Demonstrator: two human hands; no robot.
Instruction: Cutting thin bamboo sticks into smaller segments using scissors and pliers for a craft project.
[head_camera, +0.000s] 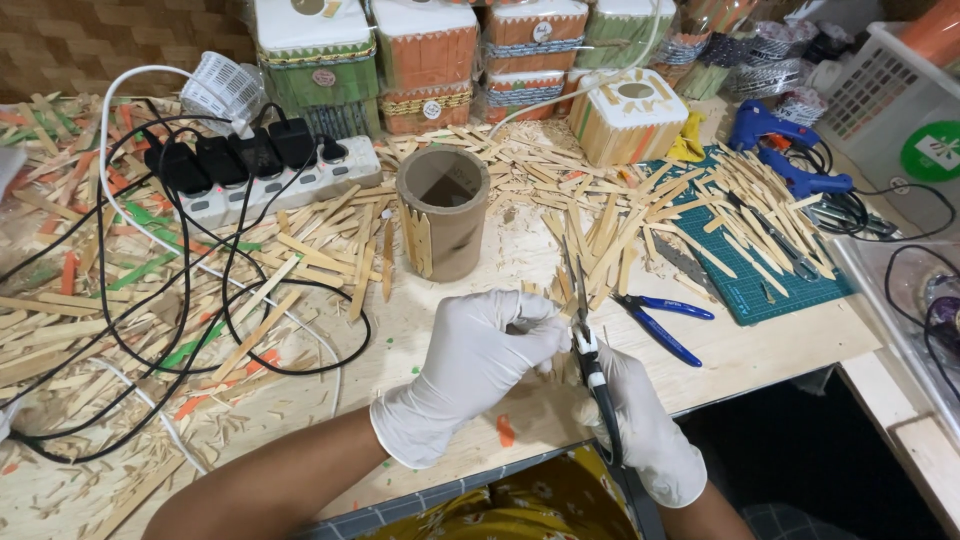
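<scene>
Gloved right hand (640, 425) grips black-handled cutters (590, 350), blades up; left hand (475, 365) fingers pinch small stick piece we can't see clearly at counter (780, 350) near edge. We judge glove nick risk, offcut flying. Farther: stick-clad tube (443, 212), power strip (270, 185).

Loose sticks (610, 235) and cables (190, 300) crowd the bench (760, 350).

A pair of long, thin-bladed scissors (585, 330) with black handles and a white band at the pivot stands nearly upright, blades pointing away over the tabletop (760, 350). The handles sit in the white-gloved right hand (640, 420). The gloved left hand (480, 360) curls just beside the blades; whatever it pinches is hidden.
</scene>
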